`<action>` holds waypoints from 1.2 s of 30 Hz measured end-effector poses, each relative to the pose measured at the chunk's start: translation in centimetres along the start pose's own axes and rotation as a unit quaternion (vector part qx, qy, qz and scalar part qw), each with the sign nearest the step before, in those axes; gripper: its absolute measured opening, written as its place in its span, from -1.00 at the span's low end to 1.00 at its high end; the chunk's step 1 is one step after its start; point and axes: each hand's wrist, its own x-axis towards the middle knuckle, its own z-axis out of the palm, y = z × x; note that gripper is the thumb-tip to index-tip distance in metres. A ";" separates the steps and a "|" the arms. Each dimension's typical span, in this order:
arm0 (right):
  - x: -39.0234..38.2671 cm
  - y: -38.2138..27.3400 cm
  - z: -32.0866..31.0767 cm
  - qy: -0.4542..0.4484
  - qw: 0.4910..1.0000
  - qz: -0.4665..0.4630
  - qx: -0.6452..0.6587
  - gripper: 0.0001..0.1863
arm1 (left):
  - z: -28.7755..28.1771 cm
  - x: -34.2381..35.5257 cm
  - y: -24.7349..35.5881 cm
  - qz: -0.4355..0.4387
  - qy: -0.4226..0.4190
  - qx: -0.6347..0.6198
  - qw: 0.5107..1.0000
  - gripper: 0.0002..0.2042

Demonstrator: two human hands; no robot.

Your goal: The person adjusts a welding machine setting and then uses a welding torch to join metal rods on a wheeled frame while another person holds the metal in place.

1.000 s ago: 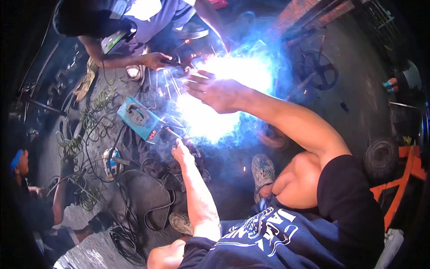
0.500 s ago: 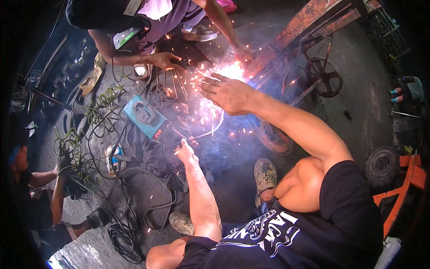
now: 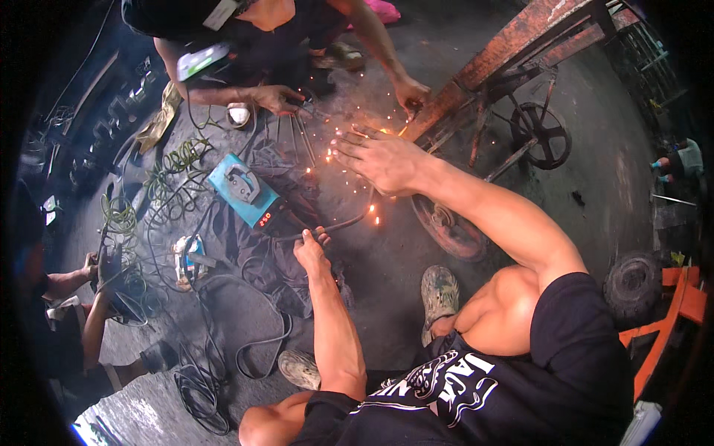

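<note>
The floor (image 3: 416, 44) is dark grey concrete, dirty and stained. At one o'clock a rusty beam (image 3: 513, 56) slants up. At two o'clock stands a small black wheel (image 3: 543, 135). At eight o'clock cables (image 3: 149, 245) lie in loops. At four o'clock sits an orange frame (image 3: 669, 312).

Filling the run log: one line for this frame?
left hand: grips welding holder | right hand: open, raised over sparks | welder box on floor
</note>
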 end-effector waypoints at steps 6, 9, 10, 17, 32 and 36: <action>2.8 -0.5 -0.3 0.023 0.999 -0.031 0.007 -0.46 | -1.1 1.1 1.0 0.005 0.018 -0.034 0.999 -0.78; 2.0 -1.0 -0.9 0.018 0.998 -0.016 0.054 -0.46 | -0.6 0.7 0.6 0.016 0.025 0.001 1.000 -0.76; 1.5 -1.0 -1.9 -0.015 0.999 0.000 0.039 -0.46 | 0.1 0.5 0.7 0.006 0.008 0.027 1.000 -0.76; 1.3 -2.7 -3.1 -0.043 0.999 -0.014 0.004 -0.44 | -0.3 -0.1 0.8 -0.053 0.058 -0.016 0.997 -0.67; 1.3 -2.3 -2.0 -0.058 0.998 -0.008 -0.004 -0.47 | 0.4 0.5 -0.4 -0.030 0.075 -0.037 0.996 -0.80; 1.4 -1.9 -1.4 -0.051 0.998 -0.023 -0.012 -0.46 | 0.3 0.2 0.0 -0.029 0.074 -0.021 0.997 -0.82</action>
